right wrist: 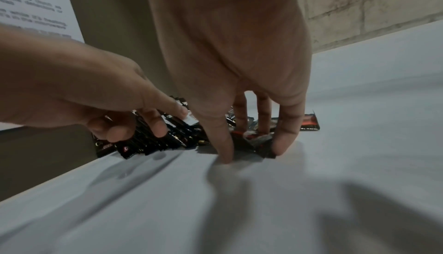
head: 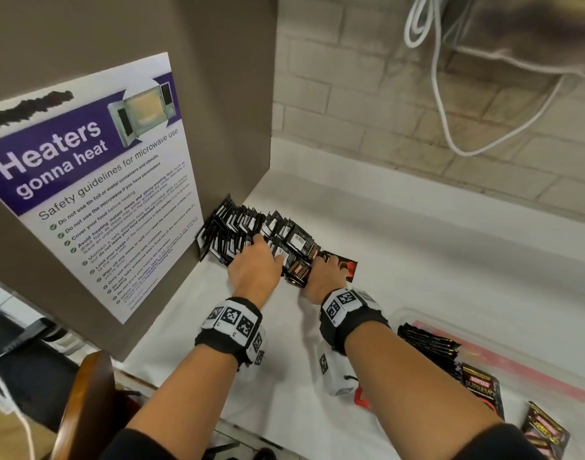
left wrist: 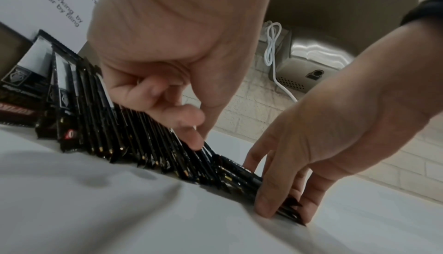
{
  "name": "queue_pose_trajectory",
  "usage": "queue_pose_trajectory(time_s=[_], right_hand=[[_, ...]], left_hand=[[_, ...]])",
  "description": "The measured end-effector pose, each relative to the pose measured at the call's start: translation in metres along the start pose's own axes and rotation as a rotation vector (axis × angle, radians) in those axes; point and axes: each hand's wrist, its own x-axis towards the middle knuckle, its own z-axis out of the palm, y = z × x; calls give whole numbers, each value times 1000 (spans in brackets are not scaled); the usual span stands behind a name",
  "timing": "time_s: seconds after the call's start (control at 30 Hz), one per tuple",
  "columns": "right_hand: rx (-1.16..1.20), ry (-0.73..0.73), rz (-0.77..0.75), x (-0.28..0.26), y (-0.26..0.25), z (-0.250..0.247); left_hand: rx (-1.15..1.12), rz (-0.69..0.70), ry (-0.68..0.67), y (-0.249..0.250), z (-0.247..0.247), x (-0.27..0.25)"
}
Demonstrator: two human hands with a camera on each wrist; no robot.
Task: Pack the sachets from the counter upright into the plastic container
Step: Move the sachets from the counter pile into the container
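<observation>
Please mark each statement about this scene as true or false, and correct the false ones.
1. The row of sachets leans against the brown panel that carries the poster. True.
2. The left hand is inside the plastic container. False: it rests on the sachet row.
3. The right hand has its fingers around the flat end of the row. True.
4. The plastic container is empty. False: it already holds sachets.
5. A white cable hangs on the brick wall. True.
</observation>
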Motion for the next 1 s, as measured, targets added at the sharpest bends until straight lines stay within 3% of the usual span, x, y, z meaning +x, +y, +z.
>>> queue_pose_trajectory(time_s=[0.13,0.3,0.53,0.73,1.0], right_hand=[[31,8,-14,3,1,1],[221,115,-43,0,3,11],[401,227,-146,-5,0,27],[519,285,-214,-8,7,34],[528,156,-301,-8,9,42]], left_hand=[[-46,-13,-10,2,-1,0],[-163,-59,-130,4,-11,2],[-248,64,-282,13,-31,4],[-336,87,-383,7,-36,1],[-532,94,-571,7,-48,-11]])
